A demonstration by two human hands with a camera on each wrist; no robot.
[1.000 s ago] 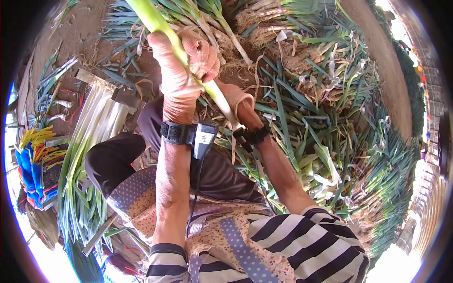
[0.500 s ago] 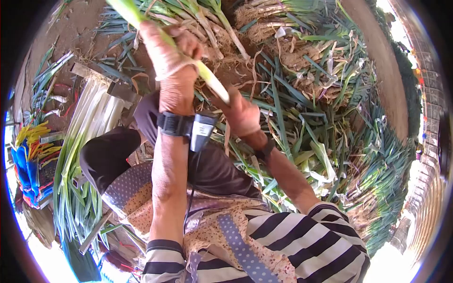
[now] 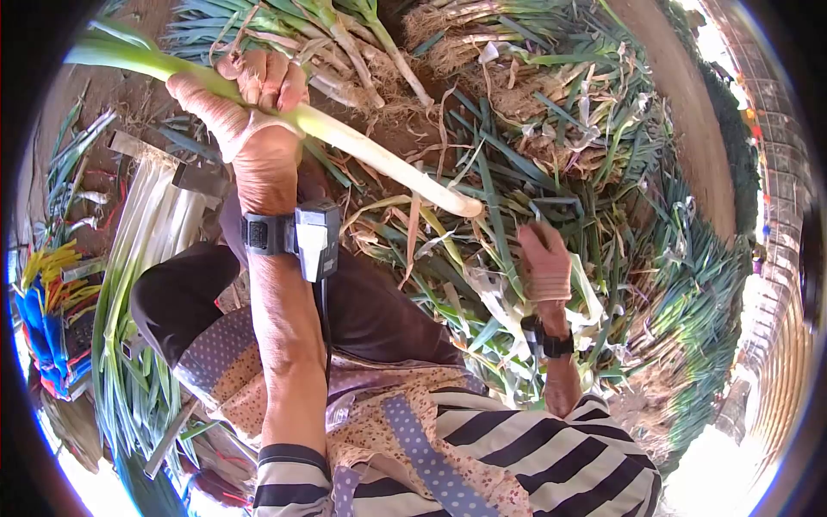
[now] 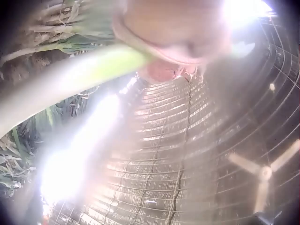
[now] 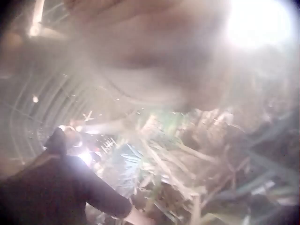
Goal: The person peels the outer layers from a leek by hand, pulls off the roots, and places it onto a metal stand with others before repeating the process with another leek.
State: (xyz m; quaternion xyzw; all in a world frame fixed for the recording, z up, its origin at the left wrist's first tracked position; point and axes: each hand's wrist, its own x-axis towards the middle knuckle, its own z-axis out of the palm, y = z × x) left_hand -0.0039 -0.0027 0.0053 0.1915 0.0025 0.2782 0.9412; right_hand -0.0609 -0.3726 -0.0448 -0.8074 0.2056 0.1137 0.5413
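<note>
My left hand [image 3: 250, 108] grips a long leek [image 3: 388, 164] partway along its stalk. Its green top points to the left of the head view, and its bare white end slants down to the right. In the left wrist view the same leek [image 4: 70, 82] runs out from under the blurred hand [image 4: 173, 35]. My right hand [image 3: 545, 263] is apart from the leek, low over a heap of loose leaves and peelings [image 3: 491, 293]. Its fingers look loosely bent, with nothing visible in them; in the right wrist view this hand [image 5: 154, 51] is a blur.
White-stalked leeks [image 3: 164, 224] lie in a metal-ended rack on the left, beside blue and yellow strips [image 3: 52, 302]. Bundles of rooted leeks [image 3: 457, 34] lie ahead, more piled leeks [image 3: 698, 293] to the right. A dark-trousered knee [image 3: 172, 293] is bent near the rack.
My left hand has moved left with the leek, which has turned flatter. My right hand was at the leek's white end half a second ago and has come away, down and to the right.
</note>
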